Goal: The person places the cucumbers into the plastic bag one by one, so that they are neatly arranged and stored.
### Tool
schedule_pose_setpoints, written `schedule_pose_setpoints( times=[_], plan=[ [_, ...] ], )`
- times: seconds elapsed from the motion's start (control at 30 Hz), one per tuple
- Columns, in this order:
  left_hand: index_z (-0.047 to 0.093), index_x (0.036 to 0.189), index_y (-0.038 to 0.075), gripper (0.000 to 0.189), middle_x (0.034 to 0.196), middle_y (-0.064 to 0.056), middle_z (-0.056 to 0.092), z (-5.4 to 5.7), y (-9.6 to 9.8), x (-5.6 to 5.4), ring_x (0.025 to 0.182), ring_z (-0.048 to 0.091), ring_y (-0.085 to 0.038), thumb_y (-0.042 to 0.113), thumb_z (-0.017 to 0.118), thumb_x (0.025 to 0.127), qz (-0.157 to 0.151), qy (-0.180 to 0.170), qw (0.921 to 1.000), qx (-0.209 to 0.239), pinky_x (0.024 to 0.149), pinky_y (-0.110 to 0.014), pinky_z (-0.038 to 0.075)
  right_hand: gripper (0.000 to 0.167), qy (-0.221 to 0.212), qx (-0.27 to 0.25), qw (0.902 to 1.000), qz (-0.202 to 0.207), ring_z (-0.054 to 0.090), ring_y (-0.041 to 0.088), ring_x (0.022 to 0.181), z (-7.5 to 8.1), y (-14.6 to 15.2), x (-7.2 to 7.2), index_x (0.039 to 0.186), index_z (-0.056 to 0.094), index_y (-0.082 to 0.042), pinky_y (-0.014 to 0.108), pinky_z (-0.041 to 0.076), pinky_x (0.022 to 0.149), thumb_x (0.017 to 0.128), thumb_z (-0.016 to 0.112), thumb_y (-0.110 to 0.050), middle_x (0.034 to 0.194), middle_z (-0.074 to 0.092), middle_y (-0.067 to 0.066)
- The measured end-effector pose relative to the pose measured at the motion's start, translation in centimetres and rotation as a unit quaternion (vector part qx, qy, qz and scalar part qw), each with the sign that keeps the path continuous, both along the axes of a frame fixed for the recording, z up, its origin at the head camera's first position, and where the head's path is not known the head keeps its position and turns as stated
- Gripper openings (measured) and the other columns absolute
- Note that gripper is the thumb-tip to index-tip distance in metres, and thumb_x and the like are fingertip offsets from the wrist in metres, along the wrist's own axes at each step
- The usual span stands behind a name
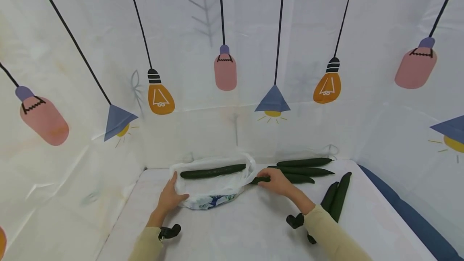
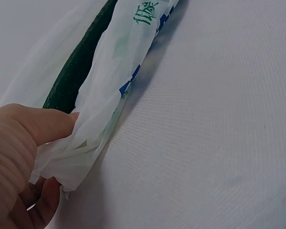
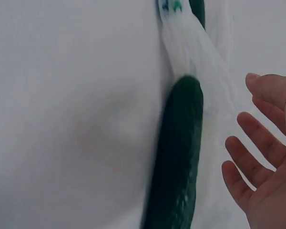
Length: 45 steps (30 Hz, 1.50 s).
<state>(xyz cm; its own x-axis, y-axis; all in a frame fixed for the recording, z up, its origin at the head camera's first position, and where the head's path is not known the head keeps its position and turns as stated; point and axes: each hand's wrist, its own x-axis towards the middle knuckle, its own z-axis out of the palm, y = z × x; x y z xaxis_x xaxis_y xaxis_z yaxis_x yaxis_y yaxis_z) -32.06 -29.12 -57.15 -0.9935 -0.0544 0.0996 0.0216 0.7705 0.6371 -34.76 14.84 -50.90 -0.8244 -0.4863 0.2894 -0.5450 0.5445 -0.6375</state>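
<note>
A white plastic bag [image 1: 217, 186] with blue and green print lies on its side at the far edge of the table, its mouth spread. Inside it is one long dark green cucumber [image 1: 214, 171]. My left hand [image 1: 170, 194] pinches the bag's left end, thumb over the rim and fingers beneath, as the left wrist view [image 2: 24, 157] shows. At the bag's right end, my right hand [image 1: 277, 180] is over another cucumber [image 1: 299, 178], whose tip meets the bag. In the right wrist view, the right hand's fingers [image 3: 262, 136] are spread and apart from that cucumber [image 3: 178, 157].
Two more cucumbers [image 1: 306, 171] lie behind the right hand. Another pair of cucumbers [image 1: 340, 196] lies beside the right forearm. The white table [image 1: 232, 237] meets a lamp-patterned curtain [image 1: 203, 132] at its back; blue fabric [image 1: 402, 208] runs along its right side.
</note>
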Motion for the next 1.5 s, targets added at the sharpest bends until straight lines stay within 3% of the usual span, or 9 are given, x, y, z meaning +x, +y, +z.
schedule_pose_setpoints(
  times=[0.13, 0.4, 0.83, 0.97, 1.13, 1.3, 1.5],
  plan=[
    [0.011, 0.155, 0.002, 0.108, 0.150, -0.033, 0.025, -0.1, -0.1, -0.1, 0.136, 0.022, -0.052, 0.027, 0.081, 0.077, -0.001, -0.006, 1.0000, -0.006, 0.105, -0.064, 0.025, 0.024, -0.010, 0.000, 0.9996, -0.028, 0.061, 0.035, 0.103, 0.6, 1.8, -1.3, 0.107, 0.070, 0.000, 0.052, 0.048, 0.088, 0.086, 0.073, -0.012, 0.105, 0.068, 0.008],
    [0.011, 0.155, 0.000, 0.108, 0.150, -0.035, 0.023, 0.3, -0.1, -0.2, 0.135, 0.025, -0.052, 0.026, 0.081, 0.077, -0.001, -0.007, 1.0000, -0.003, 0.104, -0.064, 0.026, 0.031, -0.045, 0.007, 0.9948, -0.092, 0.061, 0.031, 0.107, 0.0, 5.2, -3.5, 0.109, 0.069, -0.002, 0.049, 0.047, 0.091, 0.084, 0.077, -0.018, 0.109, 0.069, 0.008],
    [0.010, 0.155, 0.000, 0.111, 0.150, -0.035, 0.024, 0.1, -0.2, -0.3, 0.135, 0.027, -0.051, 0.026, 0.083, 0.075, -0.004, -0.008, 1.0000, -0.002, 0.105, -0.061, 0.027, 0.033, -0.071, 0.045, 0.9918, -0.096, 0.061, 0.029, 0.101, -2.6, 7.5, -4.4, 0.105, 0.070, -0.004, 0.047, 0.048, 0.087, 0.078, 0.081, -0.019, 0.105, 0.067, 0.007],
    [0.010, 0.155, 0.002, 0.108, 0.151, -0.033, 0.025, 0.4, -0.2, -0.3, 0.135, 0.028, -0.049, 0.028, 0.080, 0.078, -0.001, -0.001, 0.9999, -0.010, 0.105, -0.060, 0.028, 0.035, -0.074, 0.069, 0.9914, -0.082, 0.060, 0.030, 0.102, -2.2, 7.5, -4.2, 0.106, 0.070, -0.004, 0.048, 0.048, 0.087, 0.077, 0.083, -0.017, 0.107, 0.066, 0.009],
    [0.024, 0.153, 0.003, 0.096, 0.144, -0.031, 0.040, 0.9, 0.1, -0.1, 0.125, 0.043, -0.049, 0.039, 0.076, 0.081, 0.035, 0.052, 0.9975, -0.033, 0.097, -0.060, 0.038, 0.039, -0.088, 0.115, 0.9876, -0.062, 0.058, 0.029, 0.103, -1.5, 7.5, -4.1, 0.111, 0.068, -0.007, 0.048, 0.047, 0.087, 0.076, 0.083, -0.016, 0.110, 0.064, 0.009],
    [0.034, 0.150, 0.004, 0.089, 0.141, -0.027, 0.046, 1.0, 0.3, -0.2, 0.123, 0.047, -0.046, 0.035, 0.079, 0.080, 0.066, 0.086, 0.9940, 0.008, 0.096, -0.057, 0.041, 0.047, -0.094, 0.139, 0.9856, -0.024, 0.056, 0.030, 0.103, -1.6, 7.7, -4.2, 0.120, 0.064, -0.005, 0.049, 0.046, 0.087, 0.077, 0.082, -0.014, 0.113, 0.061, 0.012],
    [0.031, 0.150, -0.001, 0.091, 0.144, -0.029, 0.039, 0.4, 0.1, -0.3, 0.131, 0.038, -0.046, 0.019, 0.082, 0.078, 0.048, 0.097, 0.9921, 0.064, 0.105, -0.055, 0.033, 0.047, -0.070, 0.130, 0.9888, 0.019, 0.055, 0.037, 0.108, -2.6, 8.1, -4.0, 0.126, 0.058, -0.003, 0.052, 0.046, 0.088, 0.083, 0.075, -0.006, 0.120, 0.059, 0.017]
  ],
)
